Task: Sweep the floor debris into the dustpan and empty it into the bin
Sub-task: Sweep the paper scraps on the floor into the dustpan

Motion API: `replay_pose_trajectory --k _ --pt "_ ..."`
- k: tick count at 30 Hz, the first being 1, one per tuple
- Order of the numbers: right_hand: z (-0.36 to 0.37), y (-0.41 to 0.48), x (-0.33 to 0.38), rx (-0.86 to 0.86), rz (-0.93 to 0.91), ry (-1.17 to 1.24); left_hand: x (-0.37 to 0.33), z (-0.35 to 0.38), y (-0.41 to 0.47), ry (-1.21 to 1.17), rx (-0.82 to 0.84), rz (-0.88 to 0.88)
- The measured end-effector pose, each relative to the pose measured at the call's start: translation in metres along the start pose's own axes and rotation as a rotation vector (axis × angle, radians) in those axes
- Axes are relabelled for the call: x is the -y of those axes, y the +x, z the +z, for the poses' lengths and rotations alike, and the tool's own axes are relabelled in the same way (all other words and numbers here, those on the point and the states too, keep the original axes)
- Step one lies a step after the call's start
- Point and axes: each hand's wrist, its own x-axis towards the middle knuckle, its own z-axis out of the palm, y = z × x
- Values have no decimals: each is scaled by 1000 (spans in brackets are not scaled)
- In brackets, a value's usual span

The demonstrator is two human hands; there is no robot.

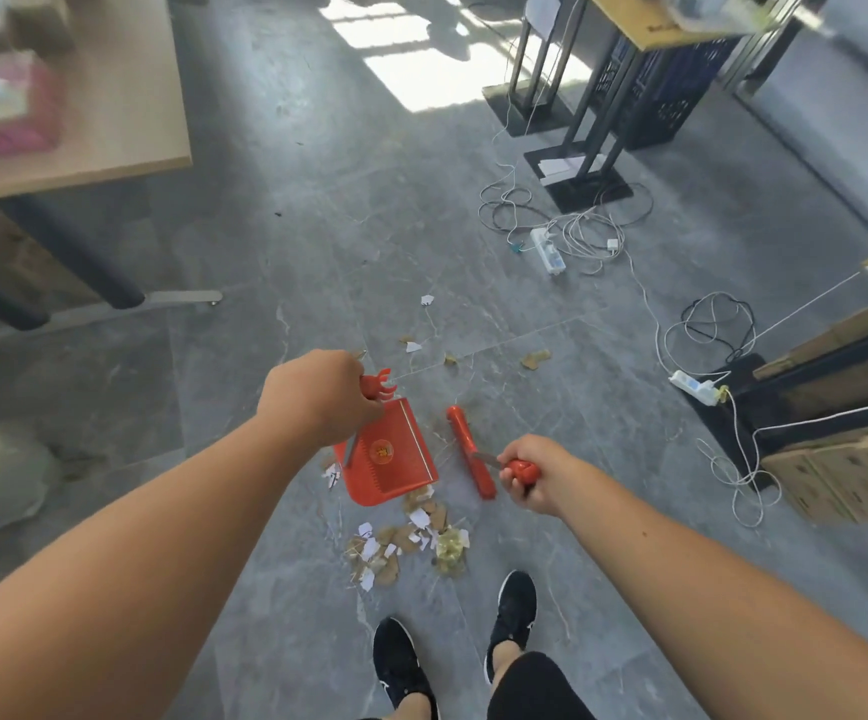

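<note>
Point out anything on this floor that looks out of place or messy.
Torn paper and cardboard scraps lie heaped on the grey tiled floor just outside the red plastic dustpan; a few strays sit farther out. Tangled white cables and a power strip sprawl loose across the floor beyond.

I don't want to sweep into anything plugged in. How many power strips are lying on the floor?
2. One power strip lies among the tangled white cables near the black stand base; the other lies farther right, beside the cardboard boxes. Furniture could hide more.
</note>
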Motion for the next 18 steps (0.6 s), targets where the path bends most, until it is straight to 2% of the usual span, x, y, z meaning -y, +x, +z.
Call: replay_pose_trajectory --k 11,18 --pt "-100 44 119 59 11 87 -113 -6 81 1 -19 65" --pt "-194 90 232 42 -8 42 -212 -18 181 -86 15 -34"
